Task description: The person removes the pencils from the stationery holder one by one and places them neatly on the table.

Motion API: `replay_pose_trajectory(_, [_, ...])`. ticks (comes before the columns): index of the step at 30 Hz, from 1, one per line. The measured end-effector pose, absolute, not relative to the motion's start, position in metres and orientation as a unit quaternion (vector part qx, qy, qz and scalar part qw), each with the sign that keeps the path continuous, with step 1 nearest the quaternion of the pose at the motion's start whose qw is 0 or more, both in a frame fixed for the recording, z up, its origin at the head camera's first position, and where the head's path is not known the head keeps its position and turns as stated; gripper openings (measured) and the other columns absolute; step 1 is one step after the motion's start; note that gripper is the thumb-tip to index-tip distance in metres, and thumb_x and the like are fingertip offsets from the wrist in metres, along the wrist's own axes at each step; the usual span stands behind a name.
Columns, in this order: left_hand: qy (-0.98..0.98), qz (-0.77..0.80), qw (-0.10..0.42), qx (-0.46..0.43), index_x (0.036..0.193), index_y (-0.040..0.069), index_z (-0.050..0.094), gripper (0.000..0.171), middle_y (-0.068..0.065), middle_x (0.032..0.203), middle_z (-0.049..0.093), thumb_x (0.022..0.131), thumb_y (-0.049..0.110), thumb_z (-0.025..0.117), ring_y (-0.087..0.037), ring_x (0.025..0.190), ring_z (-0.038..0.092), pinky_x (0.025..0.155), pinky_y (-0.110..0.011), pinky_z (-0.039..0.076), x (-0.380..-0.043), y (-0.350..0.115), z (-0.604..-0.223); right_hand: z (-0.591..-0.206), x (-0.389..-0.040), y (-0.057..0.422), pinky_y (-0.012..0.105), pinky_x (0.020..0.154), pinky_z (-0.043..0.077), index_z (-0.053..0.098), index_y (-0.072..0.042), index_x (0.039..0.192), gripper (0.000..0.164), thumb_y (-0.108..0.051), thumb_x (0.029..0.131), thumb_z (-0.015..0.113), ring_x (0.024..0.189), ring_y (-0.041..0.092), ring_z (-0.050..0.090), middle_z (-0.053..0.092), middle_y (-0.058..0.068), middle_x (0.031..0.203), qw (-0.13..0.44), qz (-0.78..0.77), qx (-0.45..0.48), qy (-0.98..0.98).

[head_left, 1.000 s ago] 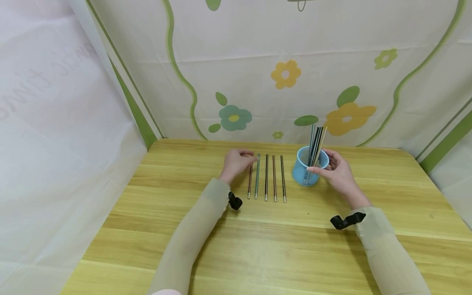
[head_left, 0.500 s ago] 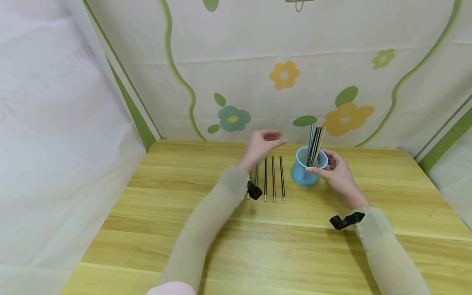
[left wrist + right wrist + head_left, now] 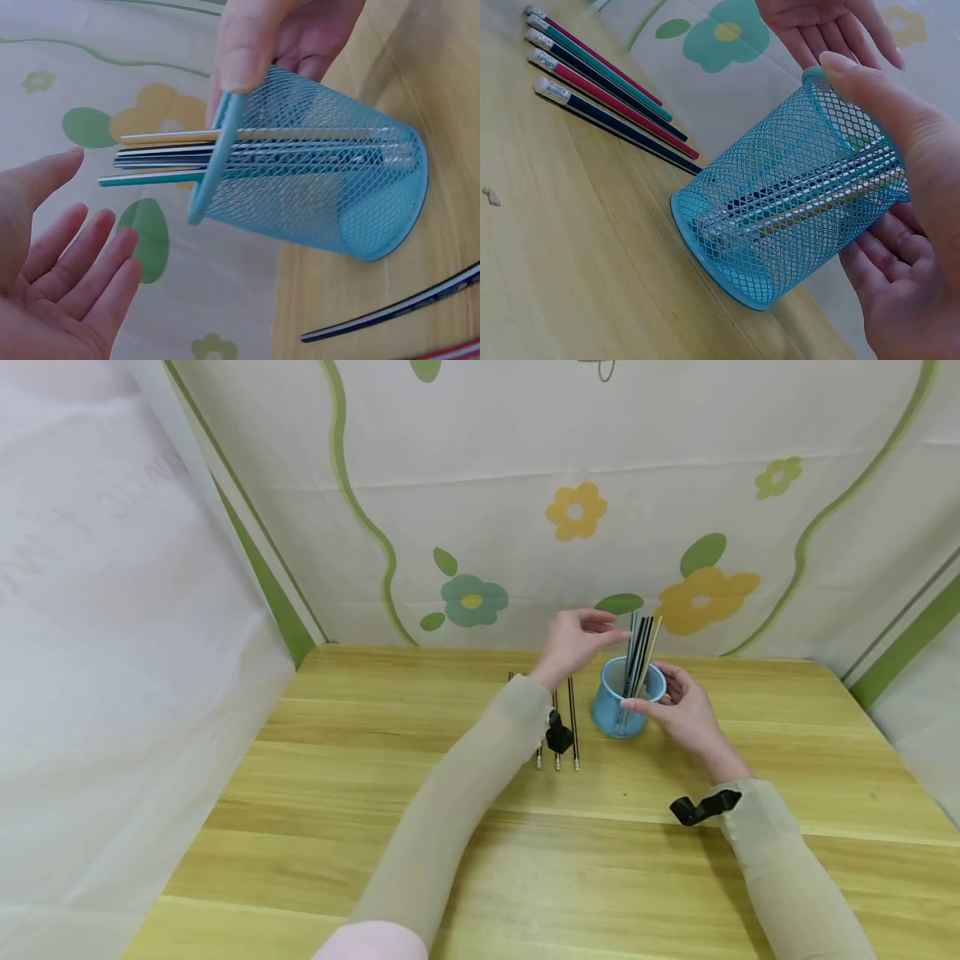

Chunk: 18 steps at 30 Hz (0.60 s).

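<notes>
A light blue mesh pencil cup (image 3: 611, 710) stands on the table, and my right hand (image 3: 690, 714) grips its rim, thumb outside on the near side. Several pencils (image 3: 161, 157), dark, teal and pale yellow, lean in it. My left hand (image 3: 577, 643) is up beside the pencil tops, fingers spread. In the left wrist view, a gap separates these fingers (image 3: 97, 281) from the pencils, and nothing is held. Left of the cup lies a row of pencils with white erasers, including a red pencil (image 3: 615, 97) and a black pencil (image 3: 622, 124); my left arm partly covers the row in the head view.
The wooden table (image 3: 600, 868) reaches back to a white curtain (image 3: 480, 518) printed with flowers and leaves. Another white cloth (image 3: 127, 677) hangs on the left. Black straps with camera mounts sit on both wrists.
My left hand has left the far ends of the leftmost pencils on the table and moved right and up to the cup's pencils. The right hand keeps its hold on the cup.
</notes>
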<state>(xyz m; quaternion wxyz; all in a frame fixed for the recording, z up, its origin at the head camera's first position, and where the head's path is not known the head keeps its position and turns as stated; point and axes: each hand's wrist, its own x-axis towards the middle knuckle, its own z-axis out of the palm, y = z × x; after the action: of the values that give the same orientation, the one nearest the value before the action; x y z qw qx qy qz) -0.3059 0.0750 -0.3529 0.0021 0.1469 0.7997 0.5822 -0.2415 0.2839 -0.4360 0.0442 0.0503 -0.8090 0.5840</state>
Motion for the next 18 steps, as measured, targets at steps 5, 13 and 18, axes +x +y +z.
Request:
replay_pose_trajectory(5, [0.797,0.586,0.006,0.145,0.119,0.011,0.075,0.036,0.009,0.100,0.072,0.088,0.027,0.084,-0.003,0.090,0.065,0.073,-0.019,0.055,-0.306,0.086,-0.365,-0.427,-0.236,0.280,0.011,0.094,0.046,0.037,0.001,0.152,0.081,-0.017,0.089,0.083,0.131,0.032,0.049,0.047,0.020,0.146,0.040,0.593,0.054,-0.803])
replay_pose_trajectory(13, [0.804,0.581,0.016,0.129,0.120,0.012,0.075,0.033,0.010,0.102,0.071,0.091,0.027,0.081,-0.001,0.091,0.064,0.075,-0.017,0.055,-0.304,0.094,-0.382,-0.436,-0.242,0.285,0.011,0.094,0.046,0.035,0.000,0.153,0.080,-0.016,0.090,0.082,0.131,0.032,0.048,0.045,0.020,0.148,0.041,0.585,0.056,-0.808])
replay_pose_trajectory(18, [0.801,0.583,0.020,0.134,0.122,0.011,0.075,0.033,0.010,0.104,0.071,0.093,0.026,0.079,0.000,0.092,0.063,0.076,-0.016,0.054,-0.305,0.096,-0.392,-0.439,-0.244,0.285,0.012,0.093,0.047,0.037,-0.002,0.153,0.080,-0.017,0.089,0.083,0.128,0.027,0.051,0.047,0.017,0.146,0.046,0.585,0.055,-0.808])
